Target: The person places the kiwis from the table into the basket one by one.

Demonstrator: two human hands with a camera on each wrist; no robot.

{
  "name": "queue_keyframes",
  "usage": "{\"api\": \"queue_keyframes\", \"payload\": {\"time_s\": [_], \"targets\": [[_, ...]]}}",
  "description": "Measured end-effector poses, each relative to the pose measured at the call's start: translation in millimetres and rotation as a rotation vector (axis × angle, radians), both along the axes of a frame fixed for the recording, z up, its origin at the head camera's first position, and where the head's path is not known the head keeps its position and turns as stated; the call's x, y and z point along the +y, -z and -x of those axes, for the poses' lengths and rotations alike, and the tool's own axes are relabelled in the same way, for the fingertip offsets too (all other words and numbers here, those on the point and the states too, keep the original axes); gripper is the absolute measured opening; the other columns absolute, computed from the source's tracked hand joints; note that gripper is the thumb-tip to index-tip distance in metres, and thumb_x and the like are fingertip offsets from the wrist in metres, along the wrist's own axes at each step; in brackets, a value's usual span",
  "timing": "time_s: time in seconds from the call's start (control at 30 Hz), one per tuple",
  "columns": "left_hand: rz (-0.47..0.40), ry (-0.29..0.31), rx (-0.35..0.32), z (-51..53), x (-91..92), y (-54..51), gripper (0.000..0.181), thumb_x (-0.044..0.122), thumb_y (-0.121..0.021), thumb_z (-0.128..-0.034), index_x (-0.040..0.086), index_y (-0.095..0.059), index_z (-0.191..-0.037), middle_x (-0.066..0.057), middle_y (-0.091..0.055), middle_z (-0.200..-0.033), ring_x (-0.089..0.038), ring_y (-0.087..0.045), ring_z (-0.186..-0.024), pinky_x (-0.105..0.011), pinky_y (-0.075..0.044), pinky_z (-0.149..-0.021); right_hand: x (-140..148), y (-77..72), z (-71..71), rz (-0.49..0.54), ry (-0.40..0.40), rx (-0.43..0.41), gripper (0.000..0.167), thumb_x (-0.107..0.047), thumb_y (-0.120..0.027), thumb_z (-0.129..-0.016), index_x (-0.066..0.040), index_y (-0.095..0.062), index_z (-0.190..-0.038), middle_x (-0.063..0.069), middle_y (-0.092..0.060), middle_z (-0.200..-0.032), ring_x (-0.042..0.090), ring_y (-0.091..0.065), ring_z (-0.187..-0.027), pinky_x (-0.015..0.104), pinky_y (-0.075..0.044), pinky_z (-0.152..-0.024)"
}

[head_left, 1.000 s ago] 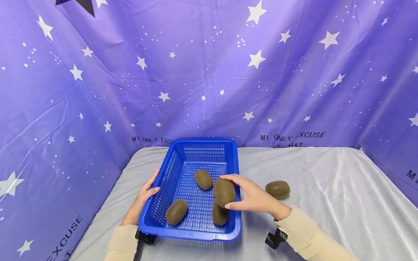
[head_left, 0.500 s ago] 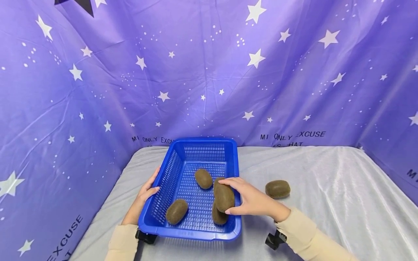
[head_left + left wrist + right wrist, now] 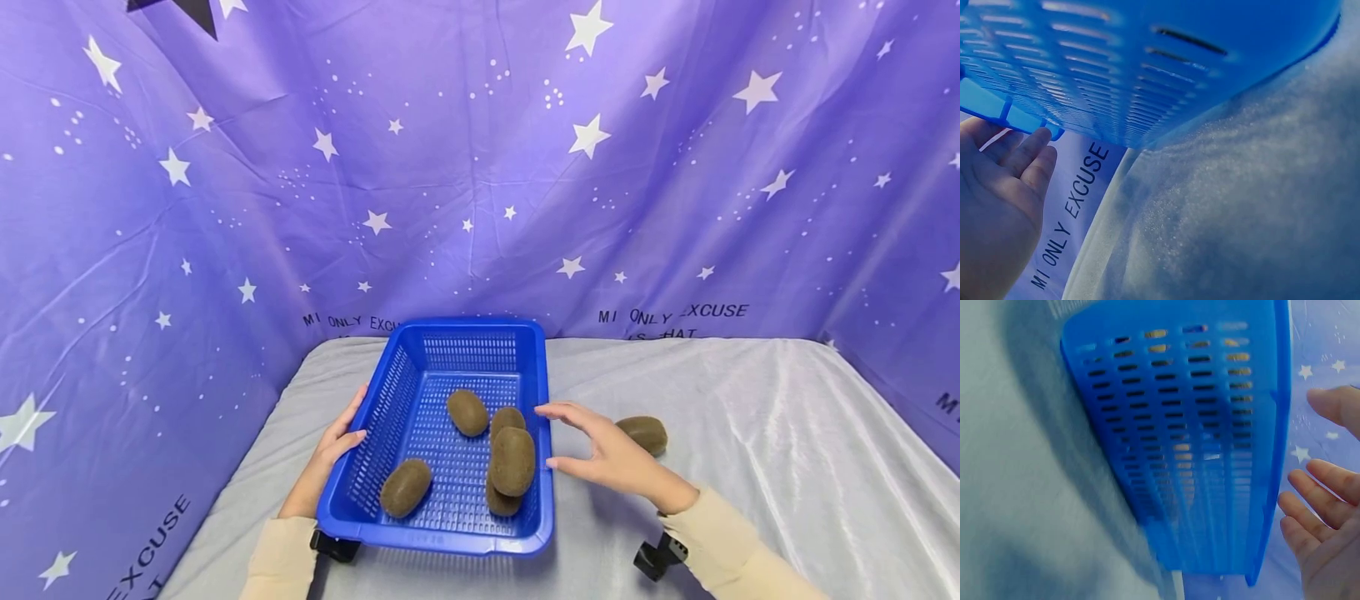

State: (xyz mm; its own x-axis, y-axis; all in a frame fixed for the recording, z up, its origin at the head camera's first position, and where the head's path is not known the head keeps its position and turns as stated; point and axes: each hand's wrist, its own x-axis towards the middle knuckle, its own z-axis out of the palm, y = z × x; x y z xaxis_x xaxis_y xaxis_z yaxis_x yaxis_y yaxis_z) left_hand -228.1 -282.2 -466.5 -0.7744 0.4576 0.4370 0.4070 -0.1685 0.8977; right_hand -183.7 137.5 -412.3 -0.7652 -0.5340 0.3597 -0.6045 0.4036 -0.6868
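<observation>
A blue plastic basket (image 3: 438, 537) with slotted walls stands on the cloth, holding several brown kiwis. One kiwi (image 3: 513, 461) lies on top of others by the right wall, partly covering a kiwi (image 3: 507, 417) behind it and a kiwi (image 3: 502, 503) below. Apart from these sit a kiwi (image 3: 467, 412) mid-basket and a kiwi (image 3: 406, 487) near the front left. My left hand (image 3: 330, 454) grips the left rim, thumb over it and fingers outside. With fingers spread and nothing held, my right hand (image 3: 611, 454) is at the right rim; the right wrist view shows it beside the basket wall.
Another kiwi (image 3: 645, 435) lies on the grey-white cloth (image 3: 750, 467) right of the basket, partly behind my right hand. A purple star-printed curtain (image 3: 480, 167) rises behind the table and along both sides.
My right hand has lowered a kiwi onto the others at the basket's right, let go of it and drawn back to the right. My left hand and the basket have stayed put.
</observation>
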Motion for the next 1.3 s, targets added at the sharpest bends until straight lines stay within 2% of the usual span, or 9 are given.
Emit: {"api": "queue_keyframes", "payload": {"time_s": [0.27,0.37,0.5,0.63,0.77,0.87,1.07,1.2,1.3], "targets": [[0.002,0.021,0.013,0.9,-2.2,1.1,0.064,-0.01,-0.03,-0.0904,-0.01,0.005,-0.144,0.016,-0.023,-0.151,0.001,-0.033,-0.131,-0.02,-0.036,-0.099,30,9.7,1.2,0.016,0.106,0.076,0.052,-0.015,-0.073,-0.082,-0.008,-0.054,-0.13,0.006,-0.059,-0.128,0.025,-0.055,-0.115,0.037,-0.042,-0.097],[0.005,0.017,0.009,0.6,-2.2,1.0,0.064,-0.009,-0.031,-0.0907,-0.009,0.003,-0.145,0.016,-0.023,-0.151,0.0,-0.033,-0.131,-0.019,-0.036,-0.098,42,13.0,2.5,0.022,0.147,0.071,0.051,-0.012,-0.073,-0.082,-0.006,-0.054,-0.129,0.008,-0.059,-0.127,0.023,-0.056,-0.113,0.026,-0.041,-0.097],[0.01,0.01,-0.011,-0.2,-2.1,-0.3,0.064,-0.008,-0.031,-0.0917,-0.006,0.003,-0.146,0.016,-0.023,-0.151,0.0,-0.033,-0.131,-0.019,-0.036,-0.098,57,18.6,6.0,0.057,0.18,0.051,0.05,-0.009,-0.072,-0.081,-0.002,-0.054,-0.128,0.013,-0.059,-0.126,0.013,-0.055,-0.112,0.011,-0.033,-0.096],[0.011,0.011,-0.009,0.1,-2.1,-1.0,0.064,-0.008,-0.031,-0.0914,-0.007,0.004,-0.145,0.017,-0.023,-0.151,0.001,-0.033,-0.131,-0.019,-0.036,-0.098,68,24.9,9.3,0.095,0.205,0.032,0.05,-0.007,-0.072,-0.081,0.001,-0.053,-0.127,0.018,-0.059,-0.124,0.002,-0.053,-0.11,0.01,-0.035,-0.094],[0.008,0.02,0.031,1.8,-2.7,-0.1,0.064,-0.011,-0.031,-0.09,-0.01,0.003,-0.144,0.018,-0.023,-0.151,0.003,-0.032,-0.131,-0.018,-0.034,-0.099,77,30.5,11.4,0.113,0.242,0.01,0.049,-0.008,-0.071,-0.082,0.002,-0.054,-0.126,0.02,-0.059,-0.121,-0.007,-0.051,-0.105,0.013,-0.039,-0.091],[0.007,0.026,0.047,2.6,-3.2,0.4,0.064,-0.011,-0.031,-0.0897,-0.011,0.004,-0.143,0.018,-0.022,-0.152,0.003,-0.031,-0.132,-0.017,-0.034,-0.099,85,35.6,14.7,0.105,0.27,0.008,0.048,-0.009,-0.071,-0.082,0.002,-0.054,-0.125,0.02,-0.059,-0.121,-0.001,-0.052,-0.107,0.009,-0.035,-0.092],[-0.001,0.027,0.028,1.9,-1.7,-0.1,0.064,-0.011,-0.03,-0.0898,-0.011,0.004,-0.143,0.018,-0.023,-0.152,0.002,-0.031,-0.132,-0.018,-0.034,-0.1,95,42.1,17.7,0.081,0.314,-0.034,0.048,-0.014,-0.07,-0.084,0.002,-0.054,-0.126,0.02,-0.057,-0.124,0.009,-0.051,-0.112,0.004,-0.028,-0.093],[-0.01,0.027,0.038,2.0,-0.1,0.2,0.064,-0.012,-0.03,-0.0891,-0.01,0.002,-0.144,0.018,-0.024,-0.151,0.002,-0.032,-0.131,-0.017,-0.034,-0.099,98,45.0,17.9,0.057,0.319,-0.067,0.052,-0.017,-0.071,-0.083,0.002,-0.052,-0.128,0.022,-0.056,-0.125,0.031,-0.05,-0.115,0.004,-0.028,-0.093],[-0.017,0.028,0.048,2.4,0.5,0.3,0.064,-0.012,-0.03,-0.0889,-0.011,0.001,-0.144,0.018,-0.025,-0.151,0.002,-0.032,-0.131,-0.017,-0.035,-0.099,101,47.8,20.0,0.057,0.313,-0.099,0.054,-0.018,-0.071,-0.083,0.003,-0.051,-0.129,0.023,-0.055,-0.126,0.036,-0.049,-0.115,0.006,-0.029,-0.092]]}}
